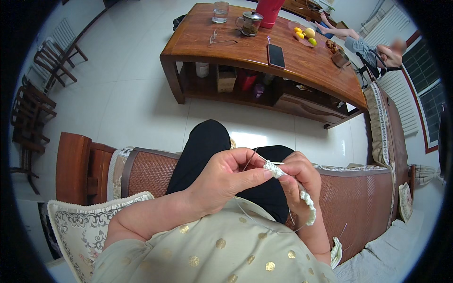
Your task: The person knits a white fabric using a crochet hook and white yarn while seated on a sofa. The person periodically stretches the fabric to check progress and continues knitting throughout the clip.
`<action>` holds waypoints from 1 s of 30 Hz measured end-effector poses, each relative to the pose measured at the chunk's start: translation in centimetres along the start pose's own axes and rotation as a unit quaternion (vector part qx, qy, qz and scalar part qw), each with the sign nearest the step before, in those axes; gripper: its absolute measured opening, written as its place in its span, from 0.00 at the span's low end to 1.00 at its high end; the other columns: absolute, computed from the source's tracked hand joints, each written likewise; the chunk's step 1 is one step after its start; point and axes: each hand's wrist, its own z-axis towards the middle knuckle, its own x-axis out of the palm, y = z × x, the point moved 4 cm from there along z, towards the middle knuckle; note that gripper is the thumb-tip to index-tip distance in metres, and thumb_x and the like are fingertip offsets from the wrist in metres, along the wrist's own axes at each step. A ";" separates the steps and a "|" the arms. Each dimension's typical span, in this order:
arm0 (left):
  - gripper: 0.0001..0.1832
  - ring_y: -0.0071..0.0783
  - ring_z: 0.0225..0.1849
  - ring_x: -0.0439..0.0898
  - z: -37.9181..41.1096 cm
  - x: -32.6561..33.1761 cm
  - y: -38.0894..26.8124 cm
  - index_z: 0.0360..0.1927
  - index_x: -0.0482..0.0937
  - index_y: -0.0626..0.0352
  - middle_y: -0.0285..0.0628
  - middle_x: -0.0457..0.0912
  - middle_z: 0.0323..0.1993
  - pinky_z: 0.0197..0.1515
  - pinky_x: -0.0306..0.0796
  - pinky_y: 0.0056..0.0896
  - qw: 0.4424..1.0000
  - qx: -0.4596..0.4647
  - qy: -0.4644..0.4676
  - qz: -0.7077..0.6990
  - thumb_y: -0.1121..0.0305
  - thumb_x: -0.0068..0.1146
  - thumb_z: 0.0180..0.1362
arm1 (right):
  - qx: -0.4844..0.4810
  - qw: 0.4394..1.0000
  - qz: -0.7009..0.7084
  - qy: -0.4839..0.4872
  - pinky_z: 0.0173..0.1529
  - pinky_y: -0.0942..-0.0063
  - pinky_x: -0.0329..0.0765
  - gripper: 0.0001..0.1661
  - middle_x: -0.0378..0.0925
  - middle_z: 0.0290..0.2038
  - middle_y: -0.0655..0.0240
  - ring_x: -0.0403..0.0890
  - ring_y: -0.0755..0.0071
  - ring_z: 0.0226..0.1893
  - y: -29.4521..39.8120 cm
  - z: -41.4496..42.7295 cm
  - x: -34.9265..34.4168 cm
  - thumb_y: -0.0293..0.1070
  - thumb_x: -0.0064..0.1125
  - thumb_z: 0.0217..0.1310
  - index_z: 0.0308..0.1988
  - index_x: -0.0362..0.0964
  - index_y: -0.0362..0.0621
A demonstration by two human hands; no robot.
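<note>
Over my lap, a narrow strip of pale knitting [307, 203] curves down past my right wrist. My left hand [235, 171] pinches the upper end of the knitting between thumb and fingers, with a thin knitting needle [250, 159] crossing its fingertips. Close beside it, my right hand [300, 177] grips the same strip and a light needle tip. A thin flexible cable [260, 226] loops below both hands, in front of my shirt. How the yarn runs through my right fingers is hidden.
A wooden coffee table [226, 42] ahead bears a phone [276, 55], glasses, a glass teapot [250, 26] and a fruit bowl. Another pale knitted piece [336, 252] with needles lies on the woven seat at right. A cushion [81, 226] is at left; a person sits far right.
</note>
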 end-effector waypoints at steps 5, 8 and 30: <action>0.05 0.15 0.27 0.72 -0.1 -0.1 0.9 0.37 0.75 0.61 0.34 0.78 0.32 0.27 0.65 0.15 1.000 0.019 0.009 0.005 0.76 0.57 0.58 | 0.019 0.998 0.002 -0.052 0.35 0.74 0.70 0.05 0.76 0.27 0.65 0.73 0.68 0.27 -0.1 -0.2 0.4 0.28 0.59 0.57 0.35 0.75 0.40; 0.05 0.10 0.28 0.69 -0.4 0.0 -0.1 0.36 0.76 0.60 0.29 0.76 0.31 0.29 0.63 0.12 1.000 0.007 -0.008 -0.012 0.73 0.59 0.58 | 0.027 0.999 0.031 -0.032 0.35 0.74 0.70 0.05 0.76 0.28 0.65 0.73 0.68 0.27 -0.4 -0.3 0.5 0.27 0.58 0.56 0.35 0.75 0.40; 0.09 0.07 0.20 0.60 0.3 -3.6 -1.2 0.42 0.79 0.62 0.28 0.76 0.27 0.19 0.50 0.13 0.998 0.002 -0.055 0.039 0.71 0.59 0.58 | -0.006 1.000 -0.012 -0.001 0.38 0.71 0.72 0.10 0.78 0.29 0.65 0.76 0.65 0.30 -1.2 0.5 2.4 0.28 0.65 0.50 0.36 0.78 0.41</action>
